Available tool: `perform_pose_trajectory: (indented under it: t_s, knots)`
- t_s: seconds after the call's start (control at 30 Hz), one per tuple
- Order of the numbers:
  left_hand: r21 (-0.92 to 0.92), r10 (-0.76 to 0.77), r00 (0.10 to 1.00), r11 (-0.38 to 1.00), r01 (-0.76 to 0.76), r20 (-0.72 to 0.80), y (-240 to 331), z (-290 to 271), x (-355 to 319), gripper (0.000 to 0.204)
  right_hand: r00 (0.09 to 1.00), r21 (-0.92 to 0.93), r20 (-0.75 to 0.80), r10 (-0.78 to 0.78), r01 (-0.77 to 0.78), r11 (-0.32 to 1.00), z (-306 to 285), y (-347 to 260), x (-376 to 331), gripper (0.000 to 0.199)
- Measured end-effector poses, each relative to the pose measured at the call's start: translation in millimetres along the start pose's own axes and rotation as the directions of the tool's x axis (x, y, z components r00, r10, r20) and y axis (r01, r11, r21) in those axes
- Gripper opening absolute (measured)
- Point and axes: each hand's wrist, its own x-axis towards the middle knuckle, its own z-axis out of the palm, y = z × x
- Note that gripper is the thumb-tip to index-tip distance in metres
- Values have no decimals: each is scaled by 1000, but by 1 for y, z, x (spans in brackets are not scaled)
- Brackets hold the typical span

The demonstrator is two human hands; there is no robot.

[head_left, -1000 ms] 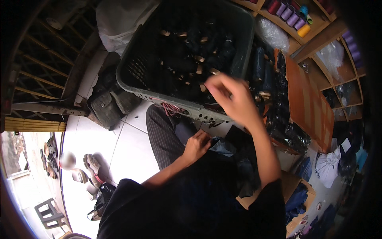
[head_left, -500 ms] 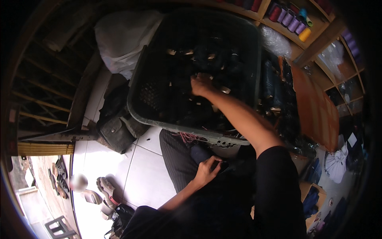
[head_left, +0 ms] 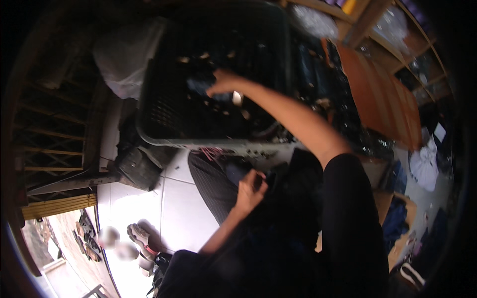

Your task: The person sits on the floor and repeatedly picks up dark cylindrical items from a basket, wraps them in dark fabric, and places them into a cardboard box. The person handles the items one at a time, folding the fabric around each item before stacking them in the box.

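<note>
A large dark plastic basket (head_left: 189, 144) stands in front of me, holding several dark bundles with small pale tags. My right hand (head_left: 223, 83) reaches into it, blurred by motion. Its thumb and fingers close around a dark bluish bundle (head_left: 198, 86), whose shape is smeared. By the wrist shows a pale tag (head_left: 237, 98). Above my lap, below the basket's near rim, my left hand (head_left: 252, 191) is curled closed. Something small and dark sits in its fingers, too dim to name.
A white sack (head_left: 126, 59) leans at the basket's left. Right of it lie dark wrapped bundles (head_left: 310, 69) and an orange-brown panel (head_left: 380, 94), with wooden shelves (head_left: 397, 44) behind. A dark bag (head_left: 136, 166) and shoes (head_left: 141, 238) lie on the tiled floor at left.
The view has shifted, and the basket sits further up and left. My right hand now has a dark bluish bundle at its fingers. My left hand has risen slightly, still curled.
</note>
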Motion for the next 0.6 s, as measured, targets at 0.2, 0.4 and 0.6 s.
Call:
perform_pose_trajectory:
  t_s: [0.2, 0.4, 0.6]
  knots:
    - [46, 71, 994, 997, -68, -78, 19, 11, 10, 13, 990, 732, -59, -125, 128, 669, -96, -35, -184, 76]
    - [205, 303, 948, 926, -317, 96, 31, 42, 23, 15, 997, 753, 44, -67, 11, 658, -76, 26, -402, 89]
    - [50, 187, 948, 977, -206, 259, 57, 69, 16, 13, 926, 804, 333, 177, -377, 460, 20, 68, -481, 83]
